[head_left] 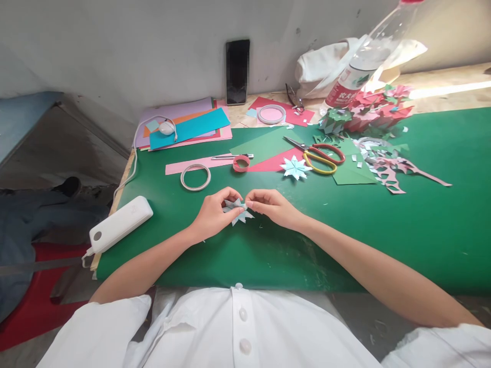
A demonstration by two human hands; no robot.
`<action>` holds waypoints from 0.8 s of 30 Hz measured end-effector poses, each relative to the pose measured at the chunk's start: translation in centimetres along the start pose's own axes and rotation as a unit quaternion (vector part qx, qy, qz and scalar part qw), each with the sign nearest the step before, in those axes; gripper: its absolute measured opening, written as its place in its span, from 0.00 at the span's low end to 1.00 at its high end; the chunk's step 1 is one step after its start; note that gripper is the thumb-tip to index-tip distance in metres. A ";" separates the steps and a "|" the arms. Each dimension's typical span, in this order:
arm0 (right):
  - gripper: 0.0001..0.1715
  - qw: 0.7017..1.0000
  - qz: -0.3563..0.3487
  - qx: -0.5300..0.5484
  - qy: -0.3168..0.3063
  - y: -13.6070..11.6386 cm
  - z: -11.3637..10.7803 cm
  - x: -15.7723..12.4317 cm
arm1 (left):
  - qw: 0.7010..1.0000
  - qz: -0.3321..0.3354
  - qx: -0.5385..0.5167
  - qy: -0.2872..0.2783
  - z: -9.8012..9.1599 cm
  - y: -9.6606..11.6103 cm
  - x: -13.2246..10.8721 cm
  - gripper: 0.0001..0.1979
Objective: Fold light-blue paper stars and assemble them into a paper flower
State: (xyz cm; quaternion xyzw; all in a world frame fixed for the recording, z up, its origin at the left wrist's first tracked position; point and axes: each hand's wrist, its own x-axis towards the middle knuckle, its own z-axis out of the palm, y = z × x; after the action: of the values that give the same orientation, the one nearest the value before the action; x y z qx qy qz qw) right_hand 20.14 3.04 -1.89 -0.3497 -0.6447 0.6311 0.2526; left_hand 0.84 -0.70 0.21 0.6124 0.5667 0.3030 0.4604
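Observation:
A pale blue paper star (241, 214) with pointed tips is pinched between the thumb and fingers of my left hand (218, 213), a little above the green mat. My right hand (273, 207) has its thumb and fingers pinched together at the star's upper right edge, where a tiny whitish bit shows; whether it is tape or paper I cannot tell. Another light blue star (295, 167) lies flat beyond my hands. Nearby are a roll of tape (195, 177), a small red paper ring (241, 163) and scissors (321, 157) with red and yellow handles.
A white power bank (120, 225) lies on the left. Coloured paper sheets (190, 128), a pink tape roll (271, 114) and a leaning phone (237, 71) are at the back. A large plastic bottle (360, 66), folded paper flowers (378, 110) and cut scraps (395, 166) stand right.

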 end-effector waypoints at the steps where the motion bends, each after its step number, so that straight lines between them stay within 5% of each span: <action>1: 0.20 1.000 0.000 0.006 -0.008 0.0 -0.1 0.1 | 1.000 0.000 -0.002 0.004 0.0 0.0 0.0 0.09; 17: 0.14 0.986 -0.101 -0.127 0.036 0.8 0.2 -0.1 | 0.999 -0.025 -0.032 0.012 0.0 -0.4 0.1 0.12; 21: 0.08 0.954 -0.188 -0.211 0.100 1.3 0.5 -0.3 | 0.999 -0.021 -0.019 0.024 -0.1 -0.5 0.2 0.11; 24: 0.06 0.893 -0.263 -0.348 0.105 1.5 0.2 -0.3 | 0.999 -0.013 -0.011 0.032 -0.1 -0.5 0.2 0.11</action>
State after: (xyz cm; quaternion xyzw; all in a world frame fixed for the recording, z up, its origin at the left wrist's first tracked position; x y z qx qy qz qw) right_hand 20.39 2.60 -3.37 -0.2970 -0.8613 0.2360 0.3380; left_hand 0.55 -0.54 -0.24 0.5901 0.5853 0.3226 0.4529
